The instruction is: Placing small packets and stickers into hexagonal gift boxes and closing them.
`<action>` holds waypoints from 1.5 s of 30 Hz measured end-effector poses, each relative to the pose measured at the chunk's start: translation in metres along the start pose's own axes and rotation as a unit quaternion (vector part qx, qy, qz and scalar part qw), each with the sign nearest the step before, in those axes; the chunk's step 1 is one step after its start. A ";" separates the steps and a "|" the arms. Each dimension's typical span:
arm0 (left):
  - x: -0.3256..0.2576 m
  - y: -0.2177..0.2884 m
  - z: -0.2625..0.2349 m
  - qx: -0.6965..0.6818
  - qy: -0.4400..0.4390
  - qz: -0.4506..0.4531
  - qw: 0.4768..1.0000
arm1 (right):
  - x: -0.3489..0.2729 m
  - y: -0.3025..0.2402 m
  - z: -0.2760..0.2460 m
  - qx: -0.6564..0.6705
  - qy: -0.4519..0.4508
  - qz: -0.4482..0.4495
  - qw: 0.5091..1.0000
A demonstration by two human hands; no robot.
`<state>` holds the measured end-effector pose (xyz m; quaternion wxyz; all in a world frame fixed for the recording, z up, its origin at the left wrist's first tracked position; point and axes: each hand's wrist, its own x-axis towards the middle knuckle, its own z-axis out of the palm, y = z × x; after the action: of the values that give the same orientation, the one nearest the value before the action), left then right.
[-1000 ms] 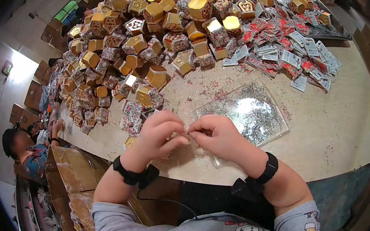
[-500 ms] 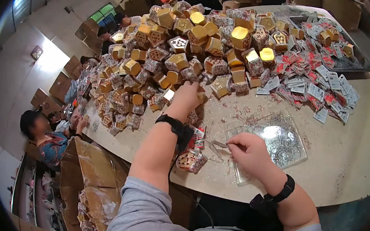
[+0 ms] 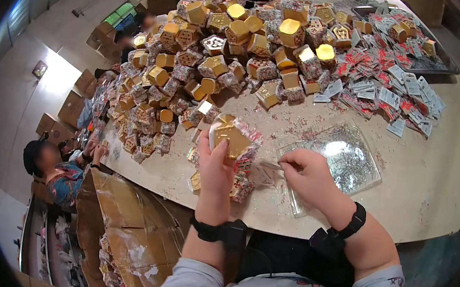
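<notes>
Left hand (image 3: 215, 167) is gripping a gold patterned box (image 3: 232, 138) above the worktop's (image 3: 450, 183) near edge, while the right hand (image 3: 308, 174) is pinching a clear wrapper (image 3: 263, 169) just beside it. Judging by the thin grip, the wrapper risks slipping onto the clear tray (image 3: 346, 156), or the box tipping into the far pile of boxes (image 3: 222, 58).

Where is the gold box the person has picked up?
In the head view, left of centre: the gold box is in the left hand, just below the box pile, beside the clear bag.

Black wristbands on both wrists, pale grey sleeves with small cartoon prints
</notes>
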<state>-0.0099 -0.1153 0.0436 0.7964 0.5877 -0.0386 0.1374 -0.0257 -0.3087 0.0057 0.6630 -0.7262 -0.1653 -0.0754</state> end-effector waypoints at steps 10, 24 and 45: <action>-0.012 -0.038 -0.015 -0.105 -0.012 -0.099 0.989 | 0.001 0.008 0.002 -0.014 0.027 -0.048 0.998; -0.013 -0.050 -0.029 -0.051 -0.055 -0.071 0.995 | -0.005 0.009 0.006 -0.073 0.020 -0.119 0.990; -0.013 -0.048 -0.029 -0.097 -0.051 -0.065 0.992 | -0.004 0.011 0.007 -0.092 0.060 -0.118 0.987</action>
<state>-0.0129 -0.1034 -0.0130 0.8540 0.5150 -0.0544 0.0504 -0.0267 -0.3032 -0.0068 0.5889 -0.7534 -0.2018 -0.2116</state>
